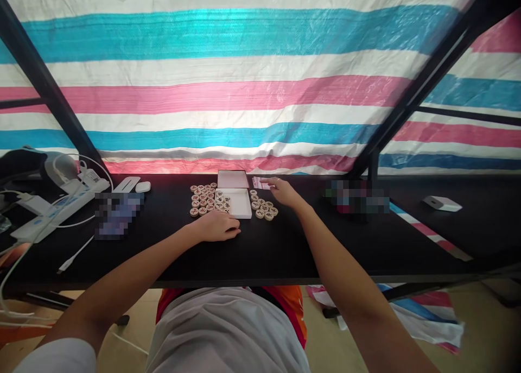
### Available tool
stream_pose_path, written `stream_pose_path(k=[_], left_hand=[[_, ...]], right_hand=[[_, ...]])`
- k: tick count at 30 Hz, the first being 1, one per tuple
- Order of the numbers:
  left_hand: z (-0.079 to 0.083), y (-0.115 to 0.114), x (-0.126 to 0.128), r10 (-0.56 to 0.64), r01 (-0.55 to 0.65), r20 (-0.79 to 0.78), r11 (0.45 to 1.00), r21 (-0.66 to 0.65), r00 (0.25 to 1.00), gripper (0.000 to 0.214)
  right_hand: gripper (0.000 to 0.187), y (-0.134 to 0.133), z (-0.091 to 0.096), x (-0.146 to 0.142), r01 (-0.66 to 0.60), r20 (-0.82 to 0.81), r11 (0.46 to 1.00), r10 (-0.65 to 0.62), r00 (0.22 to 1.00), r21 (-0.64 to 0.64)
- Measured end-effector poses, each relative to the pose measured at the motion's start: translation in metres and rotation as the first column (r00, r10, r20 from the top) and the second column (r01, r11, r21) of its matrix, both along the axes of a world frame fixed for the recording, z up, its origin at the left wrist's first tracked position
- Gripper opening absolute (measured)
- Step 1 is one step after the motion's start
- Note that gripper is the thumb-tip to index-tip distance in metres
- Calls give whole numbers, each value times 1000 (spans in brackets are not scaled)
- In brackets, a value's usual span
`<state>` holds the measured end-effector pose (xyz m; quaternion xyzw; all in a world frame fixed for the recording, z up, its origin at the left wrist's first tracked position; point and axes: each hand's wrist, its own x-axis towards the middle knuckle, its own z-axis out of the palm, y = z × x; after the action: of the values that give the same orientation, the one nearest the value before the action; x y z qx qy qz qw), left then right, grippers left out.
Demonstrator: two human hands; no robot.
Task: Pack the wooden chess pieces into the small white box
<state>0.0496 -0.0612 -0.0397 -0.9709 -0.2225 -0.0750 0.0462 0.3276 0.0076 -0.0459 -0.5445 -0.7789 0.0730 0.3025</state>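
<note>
My left hand [217, 225] rests palm down on the black table at the front edge of a white box tray [241, 203], fingers loosely bent and partly hidden. Several round Chinese chess pieces [220, 203] lie in the tray's left part. Left of it, more pieces with red characters [199, 196] stand in rows. My right hand [283, 193] reaches past the tray, index finger stretched onto a small pink-and-white packet or slip [260, 183]; no grip on it shows. Loose pieces with dark characters [266, 209] lie below that hand.
Behind the tray lies the box lid [232, 179]. At left are a power strip [61, 210] with cables, a white mouse-like object [143, 187] and a blurred-out item [119, 215]. A blurred object [356, 197] and a white charger [442, 203] sit at right. Striped sheeting [228, 101] hangs behind.
</note>
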Motion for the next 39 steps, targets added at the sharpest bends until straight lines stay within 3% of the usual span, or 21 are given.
stream_pose_path(k=[6,11,15,18,21,25,28,30,39], left_hand=[[-1,1,0,-49,49,37,999,6,998,26],[-2,2,-1,-69,68,52,997,19,996,25],[-2,3,-1,-64,63,55,998,21,996,25],[-2,3,-1,-62,61,55,998,19,997,25],[-3,4,-1,-56,56,52,998,15,997,26],[-2,3,-1,-56,55,47,998,21,997,26],[0,2,0,-59,57,40,998,38,997,24],[1,1,0,-61,60,32,997,46,998,24],[2,0,0,-56,55,15,998,42,998,25]], right_hand=[[43,5,-11,-19,-97,166,989,115,979,-111],[32,2,-9,-17,102,283,985,-59,957,-141],[27,-2,-10,-6,255,282,955,-205,937,-154],[22,-2,-9,-5,302,240,947,-270,933,-109],[19,-3,-4,-15,272,111,962,-272,956,17],[17,-14,3,-51,68,-39,989,-64,997,132],[15,-25,1,-82,-91,40,988,87,995,121],[14,-29,-2,-96,-133,127,987,121,985,95],[20,-18,-9,-95,57,268,998,-62,961,27]])
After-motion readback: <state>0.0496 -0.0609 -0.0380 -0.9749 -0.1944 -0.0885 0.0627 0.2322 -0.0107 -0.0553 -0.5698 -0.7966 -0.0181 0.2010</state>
